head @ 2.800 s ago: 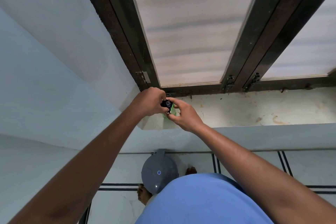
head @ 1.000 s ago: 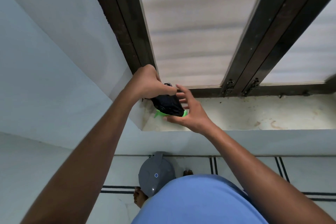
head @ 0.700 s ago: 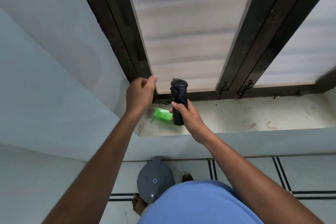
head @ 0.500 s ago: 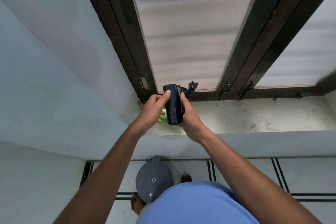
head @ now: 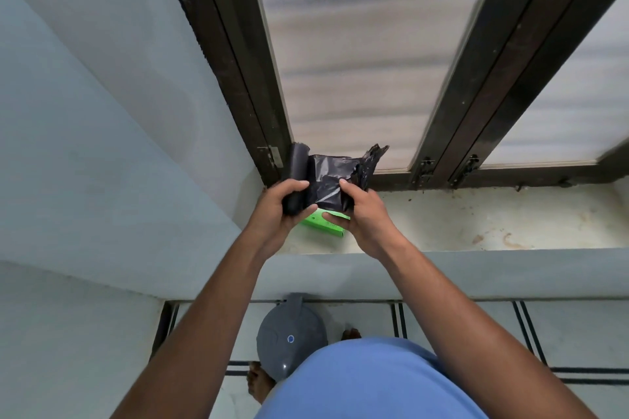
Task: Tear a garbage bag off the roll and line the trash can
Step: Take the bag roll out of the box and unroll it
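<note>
A black garbage bag roll (head: 299, 177) stands upright in my left hand (head: 276, 211), above the window sill. A stretch of black bag (head: 332, 180) is unrolled to the right, and my right hand (head: 361, 214) pinches its free end, which is crumpled at the top. The bag is still joined to the roll. Down on the floor, between my arms, stands the grey trash can (head: 289, 337) with its lid closed, close to the wall and partly hidden by my blue shirt.
A green box (head: 323, 223) lies on the stained window sill (head: 476, 218) just under my hands. A dark-framed window (head: 357, 61) with frosted panes rises behind. A pale wall fills the left. My bare foot (head: 260, 384) is beside the can.
The roll came off the sill into my hands. It has passed to my left hand, and my right hand has drawn a length of bag out to the right.
</note>
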